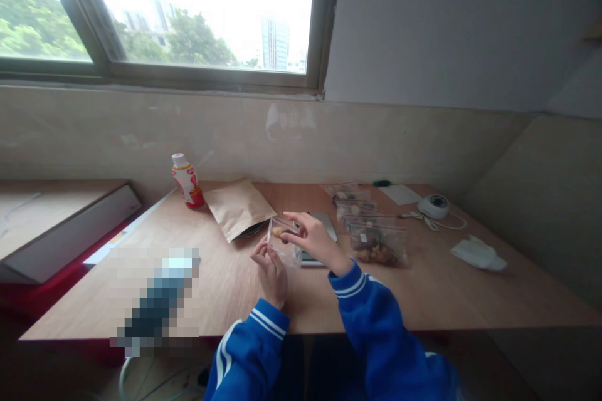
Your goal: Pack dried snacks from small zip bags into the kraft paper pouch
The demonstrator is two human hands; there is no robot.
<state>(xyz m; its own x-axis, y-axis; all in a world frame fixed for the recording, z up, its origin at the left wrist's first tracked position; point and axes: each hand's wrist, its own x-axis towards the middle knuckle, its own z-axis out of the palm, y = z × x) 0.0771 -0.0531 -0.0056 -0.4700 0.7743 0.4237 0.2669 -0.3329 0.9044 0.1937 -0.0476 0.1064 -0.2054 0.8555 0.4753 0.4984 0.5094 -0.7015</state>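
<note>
A small clear zip bag [292, 257] is held up over the front middle of the table, between my two hands. A tan piece and a dark piece show at its upper part; whether they lie fully inside is hard to make out. My left hand [273, 272] pinches the bag's lower left side. My right hand [314, 238] reaches over from the right, its thumb and forefinger closed about the bag's upper right part. Under my right hand lies a flat kitchen scale [316, 259], partly hidden. Left of the bag is an open brown paper pouch [241, 203].
Several filled zip bags [376, 244] lie in a row to the right. Behind my hands stands a red-and-white bottle [187, 182]. Farther right are a white dome camera [433, 207] with its cable, and a crumpled white tissue [478, 254]. A blurred-out object [160, 301] lies front left.
</note>
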